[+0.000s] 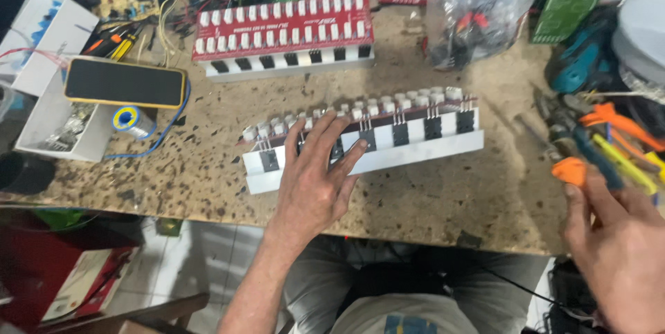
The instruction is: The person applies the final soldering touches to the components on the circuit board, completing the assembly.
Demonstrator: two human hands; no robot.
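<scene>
Left hand (315, 182) lies spread open on the long red circuit board with white aluminium heatsink (367, 141), steadying it near the counter's (443, 202) front edge, while right hand (616, 244) grips an orange-handled tool (582, 171).

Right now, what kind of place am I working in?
Most likely an electronics repair workbench. The left hand rests on a circuit board on a metal heatsink, a solder spool sits nearby, and screwdrivers and pliers lie beside the right hand.
</scene>
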